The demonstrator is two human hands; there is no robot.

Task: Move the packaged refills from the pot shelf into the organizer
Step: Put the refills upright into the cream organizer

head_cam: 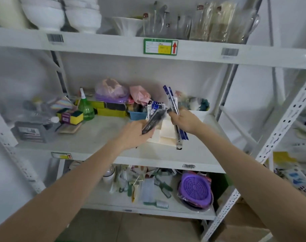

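My left hand (134,135) grips a dark pack of refills (153,122), tilted up to the right over the white organizer (166,135) on the middle shelf. My right hand (183,120) holds a bundle of long blue-and-clear refill packs (173,100) upright; their lower ends hang past the organizer's front right corner. More refill packs (154,106) stand in the organizer's back part, just behind my hands. My hands hide much of the organizer.
A small blue basket (136,115), a green spray bottle (85,109), sponges (71,116) and a grey crate (33,131) sit on the middle shelf (96,137). Bowls and glassware fill the shelf above. A purple strainer (195,189) and brushes lie below.
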